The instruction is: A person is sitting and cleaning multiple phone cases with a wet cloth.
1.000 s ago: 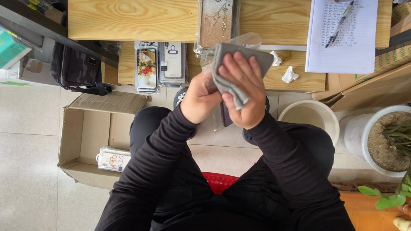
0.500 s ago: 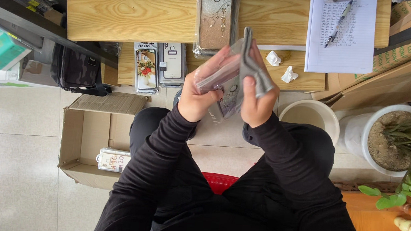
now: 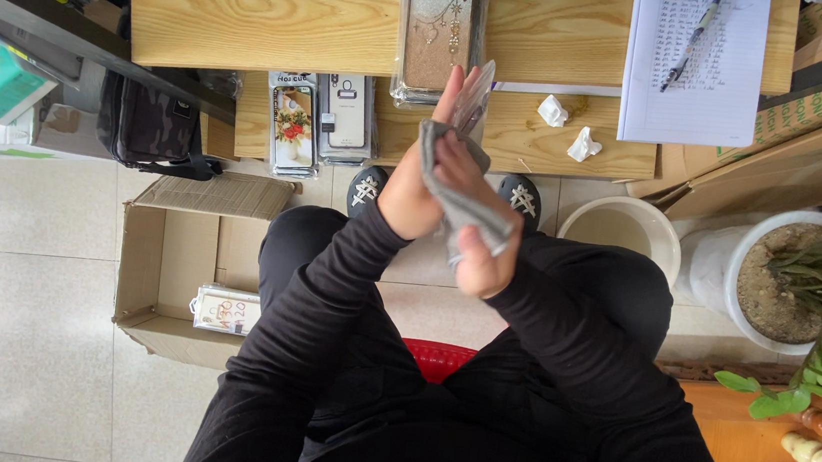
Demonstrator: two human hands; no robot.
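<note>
Just above the middle of the frame, a clear phone case [image 3: 472, 96] stands edge-on between the two hands, over the person's lap and in front of the desk edge. It looks light, thin and stiff enough to keep its shape, and its glossy plastic is probably slick, so the rims seem the safest place to grip. The left hand [image 3: 415, 186] is flattened upright against it, fingers straight, backing it rather than clasping. A grey cloth [image 3: 464, 206], soft and limp, drapes from the case down across the right hand [image 3: 476, 232], whose fingers curl shut around it and press it to the case. On the wooden desk [image 3: 251, 15] above lie a decorated phone case [image 3: 436, 27], two boxed cases [image 3: 319, 122], crumpled tissues [image 3: 569, 128] and a written sheet [image 3: 693, 67]. A cardboard box [image 3: 171, 273] sits lower left.
</note>
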